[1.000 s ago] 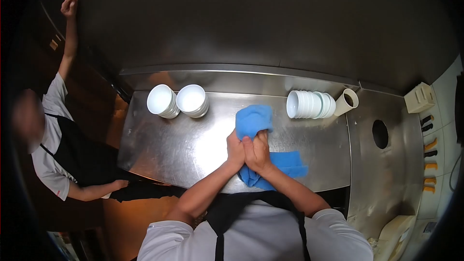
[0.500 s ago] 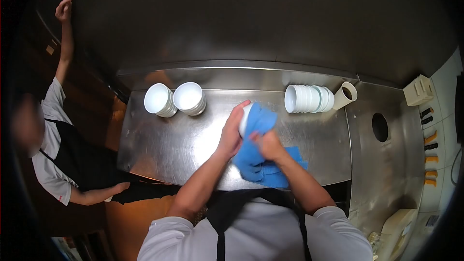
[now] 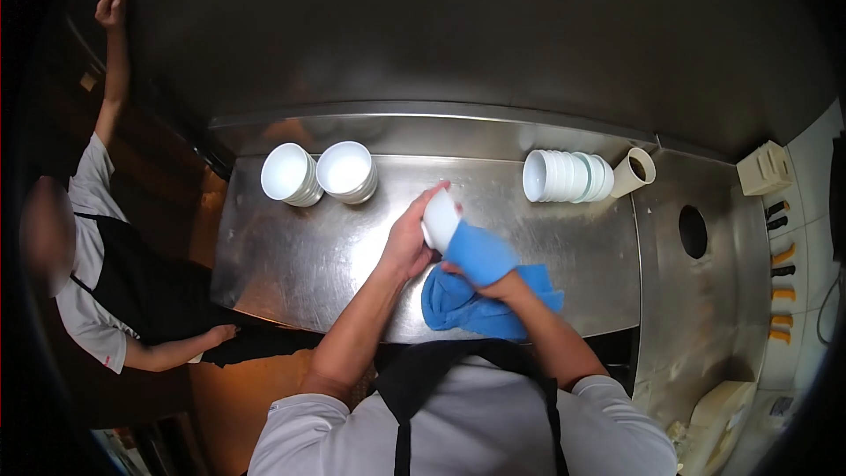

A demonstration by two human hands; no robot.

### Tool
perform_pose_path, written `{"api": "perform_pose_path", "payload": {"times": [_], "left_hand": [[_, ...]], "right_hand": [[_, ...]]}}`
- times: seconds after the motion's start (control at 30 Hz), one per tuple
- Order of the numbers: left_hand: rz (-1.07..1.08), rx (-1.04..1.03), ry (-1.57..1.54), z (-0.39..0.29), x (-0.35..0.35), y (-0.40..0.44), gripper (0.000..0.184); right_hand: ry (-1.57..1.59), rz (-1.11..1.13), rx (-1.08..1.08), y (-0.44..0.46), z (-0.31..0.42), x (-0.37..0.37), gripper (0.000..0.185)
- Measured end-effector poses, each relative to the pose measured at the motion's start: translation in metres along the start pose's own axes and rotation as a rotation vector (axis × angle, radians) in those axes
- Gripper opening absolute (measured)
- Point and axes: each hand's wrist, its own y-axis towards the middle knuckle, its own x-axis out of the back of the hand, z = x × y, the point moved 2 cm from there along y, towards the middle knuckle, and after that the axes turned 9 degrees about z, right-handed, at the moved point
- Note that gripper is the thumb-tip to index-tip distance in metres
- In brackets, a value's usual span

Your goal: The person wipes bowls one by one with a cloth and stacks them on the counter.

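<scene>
holds a white bowl [image 3: 441,221] in the left hand [image 3: 408,238], tilted sideways above the middle of the steel counter [image 3: 291,256]. wraps the left fingers around its outer side, bringing the tips up to the upper edge. holds a blue cloth [image 3: 481,253] over the bowl's right-facing side with the right hand [image 3: 498,283], mostly buried in the fabric. cannot tell whether to call the right fingers spread or pressed together under there; shows just a bit of finger or thumb at the cloth's lower left edge.

has more blue fabric [image 3: 441,301] bunched on the counter, just below the right wrist. has two upright stacks of bowls [image 3: 346,167] side by side at the back left, well apart from the hands. has a row of nested bowls [image 3: 564,176] on its side at the back right, just beside a tilted cream container [image 3: 622,178]. has another person [image 3: 132,273] at the left, in a white shirt and black apron, with one arm raised.
</scene>
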Motion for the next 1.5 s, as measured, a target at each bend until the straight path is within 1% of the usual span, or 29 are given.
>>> {"api": "perform_pose_path", "payload": {"times": [0.03,0.13,0.17,0.2,0.23,0.27,0.3,0.33,0.4,0.47,0.5,0.53,0.6,0.67,0.73,0.87,0.97,1.07,1.1,1.13,1.17,1.2,1.23,1.27,1.3,1.37,1.4,1.43,1.5], "left_hand": [[0.01,-0.089,0.055,0.0,-0.002,0.001,0.041],[0.217,-0.069,0.057,0.001,0.005,0.004,0.044],[0.22,-0.072,0.06,0.006,0.003,0.001,0.038],[0.244,-0.122,0.08,0.015,-0.005,-0.001,0.035],[0.212,-0.157,0.299,0.022,-0.01,-0.001,0.031],[0.182,-0.195,0.52,0.024,-0.014,-0.001,0.028],[0.142,-0.188,0.941,0.021,-0.02,-0.003,0.017],[0.183,-0.415,1.197,0.022,-0.025,-0.004,0.013],[0.282,-0.795,1.746,0.02,-0.024,0.003,0.017],[0.163,-0.878,1.753,0.006,-0.018,0.003,0.017],[0.106,-0.917,1.759,-0.004,-0.015,0.001,0.018],[0.027,-0.996,1.686,-0.017,-0.013,-0.005,0.015],[-0.227,-1.118,1.755,-0.044,0.003,-0.014,0.011],[-0.471,-1.091,1.849,-0.067,0.025,-0.019,0.013],[-0.5,-1.014,1.936,-0.081,0.054,-0.013,0.013],[-0.562,-0.937,2.007,-0.083,0.079,-0.004,0.015],[-0.615,-0.682,2.105,-0.08,0.079,-0.001,0.03],[-0.866,-0.915,2.244,-0.062,0.037,0.003,0.044],[-0.685,-0.876,2.064,-0.048,0.043,0.015,0.055],[-0.508,-0.997,1.914,-0.029,0.029,0.029,0.048],[-0.352,-0.871,1.775,-0.001,0.015,0.043,0.047],[-0.134,-0.596,1.565,0.024,-0.001,0.06,0.046],[0.074,-0.5,1.613,0.051,-0.008,0.081,0.047],[0.128,-0.435,1.592,0.073,-0.026,0.095,0.048],[0.137,-0.487,1.588,0.09,-0.04,0.11,0.048],[0.206,-0.347,1.429,0.113,-0.048,0.141,0.044],[0.247,-0.28,1.353,0.123,-0.045,0.158,0.042],[0.212,-0.199,1.389,0.133,-0.036,0.169,0.035],[0.159,-0.152,1.244,0.144,-0.009,0.182,0.031]], "right_hand": [[0.501,0.127,-0.276,-0.01,-0.004,0.012,0.039],[1.164,-0.472,-0.493,-0.014,-0.032,-0.003,0.044],[1.237,-0.506,-0.627,-0.015,-0.043,-0.001,0.044],[1.31,-0.544,-0.767,-0.001,-0.039,0.019,0.045],[1.383,-0.587,-0.91,0.004,-0.036,0.027,0.045],[1.548,-0.566,-0.811,0.001,-0.044,0.016,0.047],[1.707,-0.535,-0.703,-0.007,-0.061,-0.005,0.049],[1.859,-0.492,-0.589,-0.012,-0.068,-0.019,0.051],[1.725,-0.5,-0.601,-0.018,-0.057,-0.032,0.055],[1.942,-0.496,-0.732,-0.016,-0.052,-0.044,0.056],[1.856,-0.362,-0.78,-0.018,-0.041,-0.031,0.057],[1.863,-0.383,-0.744,-0.015,-0.034,-0.018,0.057],[1.868,-0.452,-0.655,-0.007,-0.033,0.005,0.057],[1.81,-0.507,-0.658,-0.013,-0.047,0.012,0.057],[1.729,-0.584,-0.714,-0.016,-0.047,0.019,0.057],[1.726,-0.524,-0.76,-0.024,-0.035,0.013,0.058],[1.788,-0.541,-0.756,-0.035,-0.034,0.015,0.059],[1.833,-0.574,-0.721,-0.057,-0.05,0.015,0.059],[1.832,-0.578,-0.706,-0.063,-0.055,0.016,0.06],[1.832,-0.577,-0.692,-0.069,-0.058,0.016,0.06],[1.838,-0.59,-0.712,-0.073,-0.059,0.016,0.06],[1.844,-0.601,-0.733,-0.078,-0.059,0.016,0.061],[1.85,-0.611,-0.754,-0.083,-0.061,0.016,0.061],[1.818,-0.611,-0.762,-0.09,-0.063,0.015,0.062],[1.785,-0.612,-0.771,-0.097,-0.068,0.013,0.063],[1.779,-0.581,-0.752,-0.114,-0.074,0.016,0.065],[1.755,-0.601,-0.781,-0.122,-0.079,0.017,0.065],[1.736,-0.618,-0.808,-0.129,-0.082,0.019,0.065],[1.739,-0.658,-0.824,-0.136,-0.088,0.025,0.063]]}}
